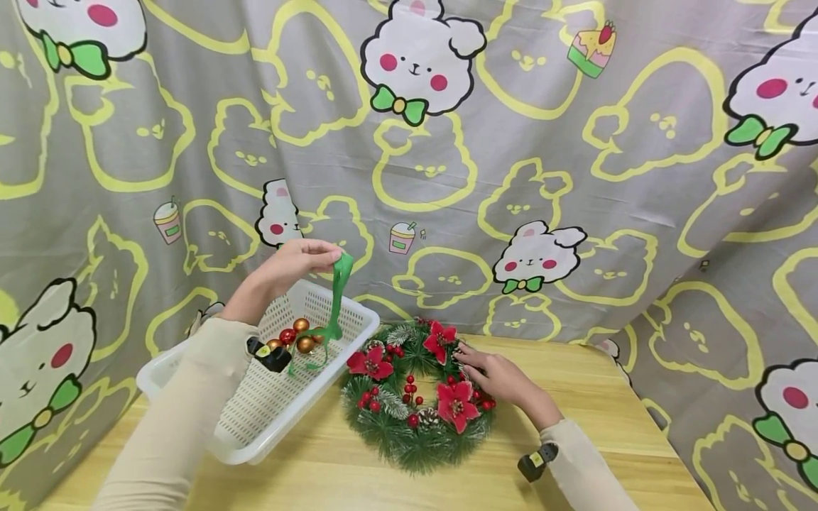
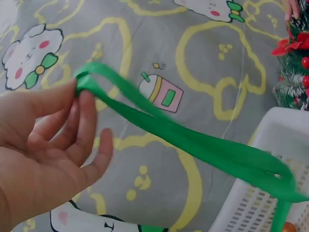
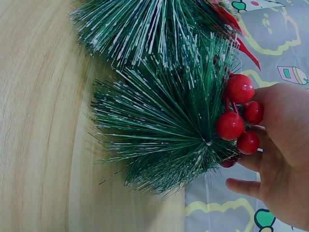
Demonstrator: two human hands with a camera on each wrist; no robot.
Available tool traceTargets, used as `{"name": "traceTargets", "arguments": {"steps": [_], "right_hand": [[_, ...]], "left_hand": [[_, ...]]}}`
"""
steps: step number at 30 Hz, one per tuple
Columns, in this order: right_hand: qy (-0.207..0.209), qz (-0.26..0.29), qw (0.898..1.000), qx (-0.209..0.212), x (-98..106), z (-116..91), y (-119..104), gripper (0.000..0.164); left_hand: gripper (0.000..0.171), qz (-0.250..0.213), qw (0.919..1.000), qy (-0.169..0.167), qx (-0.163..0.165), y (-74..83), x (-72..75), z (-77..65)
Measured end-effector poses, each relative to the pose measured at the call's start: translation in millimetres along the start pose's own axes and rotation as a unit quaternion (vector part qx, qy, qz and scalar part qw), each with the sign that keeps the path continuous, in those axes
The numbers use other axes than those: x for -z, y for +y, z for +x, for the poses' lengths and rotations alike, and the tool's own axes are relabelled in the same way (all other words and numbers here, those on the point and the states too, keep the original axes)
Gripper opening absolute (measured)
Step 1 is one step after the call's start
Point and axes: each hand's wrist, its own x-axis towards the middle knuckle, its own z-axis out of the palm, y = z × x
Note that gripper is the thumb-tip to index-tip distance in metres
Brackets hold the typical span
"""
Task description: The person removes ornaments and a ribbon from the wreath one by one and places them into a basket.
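Observation:
In the head view my left hand (image 1: 297,259) is raised over the white basket and pinches a green ribbon (image 1: 339,298) between thumb and fingertips. The ribbon hangs in a loop, its lower end trailing among the baubles; the left wrist view shows it stretching away from the fingertips. My right hand (image 1: 501,376) holds the right side of a green wreath (image 1: 415,443) lying on the table. Red flowers, frosted sprigs, pinecones and berries decorate it. In the right wrist view red berries (image 3: 229,125) and needles hide the fingertips, while the little finger sticks out.
The white perforated basket (image 1: 255,447) stands left of the wreath, with several gold and red baubles (image 1: 305,345) inside. A wooden table (image 1: 575,426) carries both. Behind it hangs a grey patterned curtain (image 1: 441,234).

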Motion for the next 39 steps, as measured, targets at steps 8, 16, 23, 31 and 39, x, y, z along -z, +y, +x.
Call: {"name": "traceTargets", "arguments": {"steps": [8, 16, 23, 31, 39], "right_hand": [[0.003, 0.005, 1.000, 0.006, -1, 1, 1, 0.041], [-0.002, 0.004, 1.000, -0.001, 0, 2, 0, 0.041], [-0.002, -0.003, 1.000, -0.003, -1, 2, 2, 0.041], [-0.001, -0.002, 1.000, -0.003, -1, 2, 1, 0.041], [0.001, -0.003, 1.000, -0.005, -2, 2, -1, 0.041]], "left_hand": [[0.038, 0.033, 0.9975, -0.003, 0.063, -9.9, 7.9, -2.1], [0.024, 0.118, 0.9768, -0.106, 0.145, -34.3, 26.3, -10.1], [0.022, 0.221, 0.9424, -0.163, 0.191, -43.5, 41.7, -26.3], [0.017, 0.322, 0.8969, -0.186, 0.239, -49.4, 48.2, -37.7], [0.028, 0.389, 0.8777, -0.150, 0.236, -64.1, 27.3, -30.5]]}}
